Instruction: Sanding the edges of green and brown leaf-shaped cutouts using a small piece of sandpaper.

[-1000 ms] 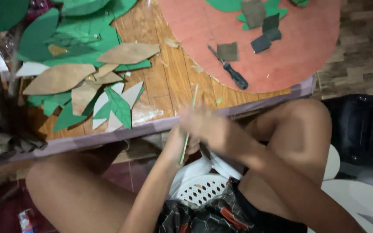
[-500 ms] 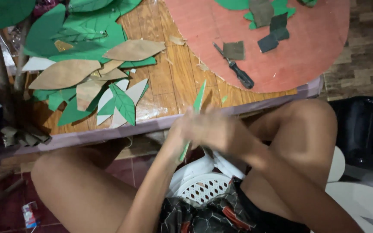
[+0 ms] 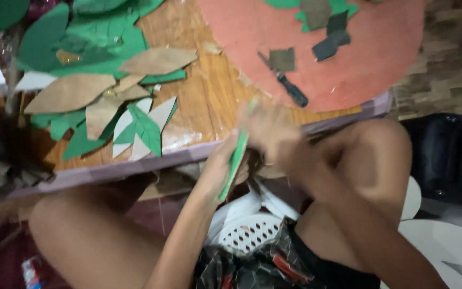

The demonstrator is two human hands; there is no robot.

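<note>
My left hand [image 3: 217, 171] grips a thin green leaf-shaped cutout [image 3: 236, 155] seen edge-on, just below the table's front edge. My right hand [image 3: 266, 128] is blurred and closed over the cutout's upper part; what else it holds is hidden. Both hands sit between my bare knees, above a white plastic stool [image 3: 247, 230].
A wooden table [image 3: 209, 91] carries a pile of green and brown paper leaves [image 3: 97, 91] at left. A large round reddish sheet [image 3: 370, 48] bears dark scraps and a black-handled screwdriver [image 3: 290, 88]. A black bag [image 3: 450, 160] lies at right on the floor.
My hands have lifted slightly toward the table edge with the green cutout. The camera has moved closer and shifted a little.
</note>
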